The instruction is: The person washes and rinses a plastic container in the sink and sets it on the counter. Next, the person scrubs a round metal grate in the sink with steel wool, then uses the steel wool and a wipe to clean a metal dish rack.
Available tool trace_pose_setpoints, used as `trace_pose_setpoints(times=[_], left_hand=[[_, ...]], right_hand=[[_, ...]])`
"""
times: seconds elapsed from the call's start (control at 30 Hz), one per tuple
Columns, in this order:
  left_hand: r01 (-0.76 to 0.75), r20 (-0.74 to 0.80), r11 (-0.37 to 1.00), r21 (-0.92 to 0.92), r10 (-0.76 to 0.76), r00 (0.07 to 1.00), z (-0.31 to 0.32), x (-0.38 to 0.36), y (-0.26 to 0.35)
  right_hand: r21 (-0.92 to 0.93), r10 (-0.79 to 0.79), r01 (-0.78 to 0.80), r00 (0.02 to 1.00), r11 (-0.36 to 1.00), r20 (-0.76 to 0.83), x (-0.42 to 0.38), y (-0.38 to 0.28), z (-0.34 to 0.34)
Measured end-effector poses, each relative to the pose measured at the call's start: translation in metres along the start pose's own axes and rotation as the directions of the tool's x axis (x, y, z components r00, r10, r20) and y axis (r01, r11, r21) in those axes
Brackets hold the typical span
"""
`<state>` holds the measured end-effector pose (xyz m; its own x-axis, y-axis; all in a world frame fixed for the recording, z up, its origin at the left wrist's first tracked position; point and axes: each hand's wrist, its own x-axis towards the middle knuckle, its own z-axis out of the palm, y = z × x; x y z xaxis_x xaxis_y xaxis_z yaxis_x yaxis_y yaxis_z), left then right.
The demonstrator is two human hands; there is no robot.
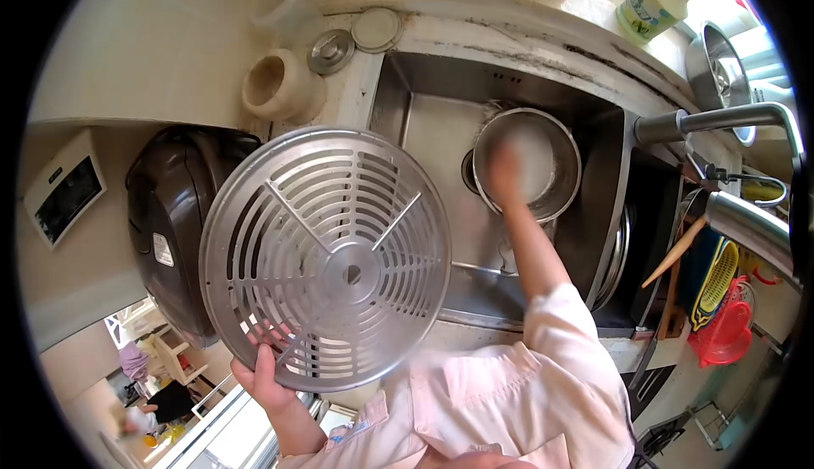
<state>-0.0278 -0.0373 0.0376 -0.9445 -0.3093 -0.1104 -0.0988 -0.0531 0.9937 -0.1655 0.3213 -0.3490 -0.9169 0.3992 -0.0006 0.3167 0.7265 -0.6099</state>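
Note:
A large round slotted metal rack (398, 293) with raised ribs is tilted up at the left of the sink. My left hand (270, 384) grips its lower left rim, thumb on the near face, the other fingers partly hidden behind the slots. Inside the steel sink (424, 121) stands a round metal pot (566, 159) with whitish, cloudy contents. My right hand (506, 168) reaches into this pot; motion smears its fingers, so their shape and anything in them cannot be made out.
A faucet (721, 120) juts in from the right. Beside the sink's left corner sit a beige jar (292, 87) and a metal lid (331, 51). A dark rice cooker (170, 214) is behind the rack. A spray bottle (653, 7) stands on the ledge; colanders (719, 282) hang right.

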Motion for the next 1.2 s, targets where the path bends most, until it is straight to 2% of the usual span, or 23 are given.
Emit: trace_pose_setpoints(times=[0.03, 0.07, 0.1, 0.17, 0.2, 0.3, 0.37, 0.4, 0.43, 0.5, 0.53, 0.57, 0.63, 0.7, 0.77, 0.83, 0.87, 0.9, 0.97, 1.03, 1.07, 1.17, 1.2], left_hand=[[-0.027, -0.011, 1.0, 0.012, 0.027, 1.0, 0.001, 0.003, -0.002], [-0.021, -0.024, 0.999, 0.034, 0.022, 0.999, -0.002, 0.003, -0.003], [-0.018, -0.028, 0.999, 0.033, 0.019, 0.999, -0.001, 0.004, -0.003], [-0.008, -0.045, 0.999, 0.041, 0.009, 0.999, 0.003, 0.002, -0.003], [-0.01, -0.045, 0.999, 0.033, 0.012, 0.999, 0.005, 0.001, -0.004], [0.014, -0.057, 0.999, 0.052, -0.011, 0.998, 0.009, -0.002, -0.008], [0.018, -0.025, 0.998, 0.068, -0.017, 1.0, 0.005, -0.001, -0.007], [0.013, -0.011, 0.999, 0.051, -0.013, 1.0, 0.006, 0.002, -0.008], [0.014, 0.003, 0.999, 0.038, -0.014, 1.0, 0.005, 0.003, -0.008], [0.03, 0.055, 0.999, 0.019, -0.031, 0.998, 0.002, 0.004, -0.01], [0.033, 0.108, 0.999, 0.011, -0.034, 0.994, -0.006, 0.004, -0.012], [0.034, 0.161, 0.999, 0.003, -0.034, 0.986, -0.009, 0.003, -0.015], [0.014, 0.064, 1.0, 0.001, -0.014, 0.998, 0.01, 0.0, -0.017], [0.022, 0.023, 1.0, 0.011, -0.022, 0.999, 0.016, 0.001, -0.012], [0.04, 0.04, 0.999, -0.002, -0.04, 0.998, 0.015, 0.004, -0.012], [0.043, 0.075, 0.997, -0.07, -0.038, 0.996, 0.01, 0.009, -0.015], [0.056, 0.083, 0.995, -0.088, -0.048, 0.995, 0.006, 0.012, -0.019], [0.069, 0.084, 0.993, -0.1, -0.061, 0.995, 0.003, 0.012, -0.019], [0.101, 0.037, 0.989, -0.11, -0.097, 0.995, 0.01, 0.014, -0.018], [0.126, 0.031, 0.988, -0.093, -0.124, 0.992, 0.012, 0.016, -0.016], [0.136, -0.004, 0.987, -0.089, -0.137, 0.991, 0.015, 0.016, -0.015], [0.164, -0.041, 0.983, -0.08, -0.168, 0.985, 0.012, 0.016, -0.013], [0.179, -0.03, 0.98, -0.083, -0.182, 0.983, 0.01, 0.015, -0.011]], right_hand=[[0.018, -0.109, 0.108, 0.982, 0.994, 0.157, -0.014, -0.002, -0.009], [-0.108, -0.162, 0.189, 0.962, 0.976, 0.218, -0.02, 0.016, -0.02], [-0.199, -0.096, 0.136, 0.975, 0.97, 0.201, -0.021, 0.02, -0.037], [-0.378, 0.204, -0.236, 0.971, 0.895, -0.124, 0.015, 0.046, -0.026], [-0.134, 0.413, -0.454, 0.876, 0.881, -0.251, 0.035, 0.023, -0.032], [-0.159, 0.084, -0.125, 0.966, 0.979, -0.244, 0.049, 0.012, 0.017], [-0.159, -0.059, 0.073, 0.994, 0.985, 0.087, 0.007, 0.008, -0.009], [-0.114, -0.128, 0.16, 0.96, 0.981, 0.248, -0.014, 0.006, -0.023], [-0.05, -0.085, 0.119, 0.895, 0.992, 0.438, -0.024, 0.012, -0.046], [-0.318, 0.219, -0.146, 0.954, 0.937, 0.204, -0.011, 0.037, -0.053], [-0.152, 0.322, -0.315, 0.946, 0.937, 0.028, 0.013, 0.051, -0.047], [-0.197, 0.337, -0.341, 0.94, 0.919, -0.055, 0.032, 0.052, -0.03], [-0.274, 0.343, -0.394, 0.914, 0.877, -0.215, 0.055, 0.03, 0.011], [-0.191, 0.181, -0.165, 0.981, 0.968, 0.07, 0.02, -0.025, -0.02], [-0.058, -0.007, 0.031, 0.93, 0.998, 0.366, -0.005, -0.009, -0.033], [-0.117, 0.195, -0.179, 0.97, 0.977, 0.144, -0.046, -0.013, -0.079], [-0.085, 0.3, -0.296, 0.953, 0.952, 0.043, -0.058, -0.022, -0.105], [-0.041, 0.402, -0.403, 0.915, 0.914, -0.045, -0.07, -0.028, -0.123], [0.226, 0.704, -0.692, 0.71, 0.685, 0.039, -0.083, 0.005, -0.121], [0.589, 0.854, -0.791, 0.415, 0.168, 0.314, -0.092, 0.089, -0.074], [0.693, 0.777, -0.708, 0.361, -0.131, 0.515, -0.088, 0.069, -0.088], [0.528, 0.676, -0.843, 0.332, -0.101, 0.658, -0.065, 0.06, -0.099], [0.378, 0.597, -0.917, 0.234, -0.125, 0.767, -0.057, 0.071, -0.094]])
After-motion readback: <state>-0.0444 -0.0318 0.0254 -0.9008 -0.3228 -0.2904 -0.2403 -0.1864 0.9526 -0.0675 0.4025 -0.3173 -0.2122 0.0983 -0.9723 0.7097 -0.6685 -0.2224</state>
